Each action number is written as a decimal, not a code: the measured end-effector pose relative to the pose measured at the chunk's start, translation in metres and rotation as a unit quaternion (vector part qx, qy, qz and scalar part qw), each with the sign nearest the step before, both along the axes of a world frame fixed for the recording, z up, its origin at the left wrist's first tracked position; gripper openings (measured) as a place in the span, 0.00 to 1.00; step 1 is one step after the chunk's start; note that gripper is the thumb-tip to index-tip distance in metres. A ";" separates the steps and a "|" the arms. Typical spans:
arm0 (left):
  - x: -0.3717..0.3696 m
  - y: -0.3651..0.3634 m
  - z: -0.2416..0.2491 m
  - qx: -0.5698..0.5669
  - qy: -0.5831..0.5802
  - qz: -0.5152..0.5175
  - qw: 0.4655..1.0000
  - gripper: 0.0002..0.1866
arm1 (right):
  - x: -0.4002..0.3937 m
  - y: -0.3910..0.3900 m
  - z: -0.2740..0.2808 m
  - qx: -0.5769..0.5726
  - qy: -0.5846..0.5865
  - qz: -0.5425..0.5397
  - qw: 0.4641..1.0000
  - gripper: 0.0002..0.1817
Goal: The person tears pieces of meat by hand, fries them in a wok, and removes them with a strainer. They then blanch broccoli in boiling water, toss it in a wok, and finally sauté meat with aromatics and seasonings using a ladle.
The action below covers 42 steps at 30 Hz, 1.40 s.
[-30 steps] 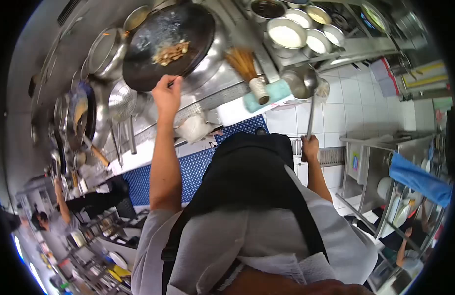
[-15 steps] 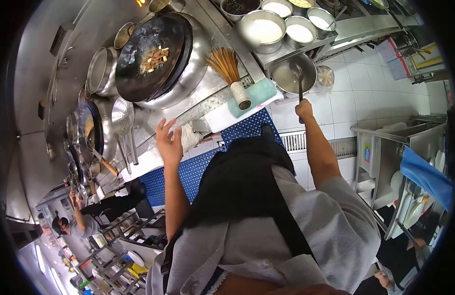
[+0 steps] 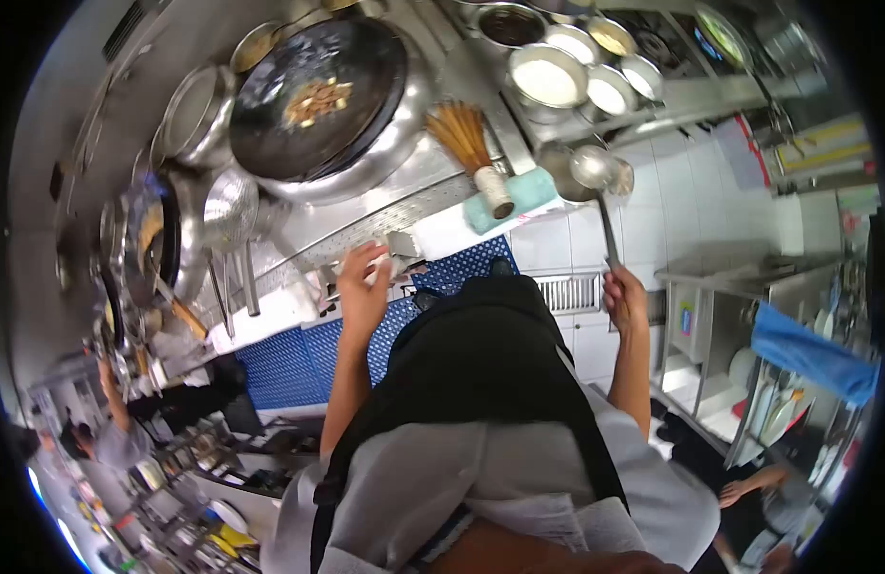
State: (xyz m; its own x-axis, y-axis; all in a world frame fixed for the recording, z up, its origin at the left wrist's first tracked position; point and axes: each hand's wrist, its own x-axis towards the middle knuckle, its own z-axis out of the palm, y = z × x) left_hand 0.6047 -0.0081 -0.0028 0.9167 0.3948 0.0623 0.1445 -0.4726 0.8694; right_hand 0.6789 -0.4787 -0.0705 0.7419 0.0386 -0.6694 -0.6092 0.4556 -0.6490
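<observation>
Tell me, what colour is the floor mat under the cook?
Blue perforated floor mat, clearest in the head view.

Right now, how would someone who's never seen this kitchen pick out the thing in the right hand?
Find the big black wok, then look right past the bamboo brush. The right hand grips a long-handled metal ladle, its round bowl raised beside the steel pots.
</observation>
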 end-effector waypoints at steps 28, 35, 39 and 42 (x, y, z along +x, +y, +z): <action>-0.044 0.084 -0.001 -0.038 -0.105 0.036 0.993 0.11 | 0.080 0.275 0.206 -0.049 -0.212 0.275 0.936 0.25; -0.075 0.061 0.013 -0.158 -0.049 0.158 0.974 0.09 | 0.157 0.348 0.173 -0.175 -0.388 0.418 0.803 0.27; -0.059 0.044 0.012 -0.163 -0.013 0.154 0.974 0.10 | 0.183 0.349 0.127 -0.089 -0.365 0.417 0.827 0.30; -0.045 0.038 0.005 -0.159 -0.019 0.130 0.978 0.10 | 0.177 0.329 0.106 -0.201 -0.398 0.383 0.809 0.33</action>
State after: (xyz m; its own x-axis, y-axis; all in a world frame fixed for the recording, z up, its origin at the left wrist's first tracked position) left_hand 0.5598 0.0303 0.0026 0.7817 0.6196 -0.0708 0.1895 -0.1278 0.9735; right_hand 0.8560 -0.1499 0.0360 0.8053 0.5893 -0.0641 0.0708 -0.2029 -0.9766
